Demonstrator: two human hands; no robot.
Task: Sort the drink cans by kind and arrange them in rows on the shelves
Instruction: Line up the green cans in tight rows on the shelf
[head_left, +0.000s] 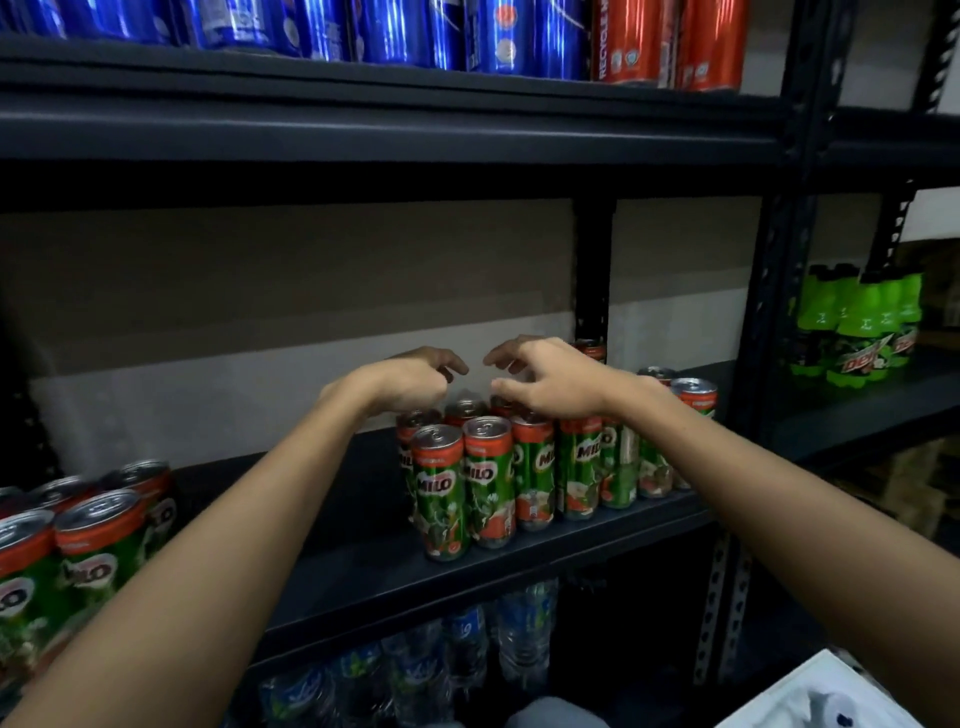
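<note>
Fingers: both hands loosely curled, holding nothing
Left hand (415, 382): above slim green-and-red Milo cans (488, 483)
Right hand (556, 382): over same cluster
Shelf: dark metal shelf board (363, 566)

Top edge crops the blue cans (395, 31) and the red cans (670, 44) on the upper shelf (363, 130) — only lower bodies visible, labels unreadable.

Left edge cuts through the near Milo cluster (78, 551); count indeterminate.

Left hand (410, 382) and right hand (556, 384) cover the tops of the rear cans in the centre Milo group (519, 467) — whether the fingers touch any can cannot be told. Rear rows mostly hidden by the front cans.

Water bottles (467, 654) below sit in deep shadow, labels blurred.

Green bottles (857, 332) at right: print too small to read fully.
</note>
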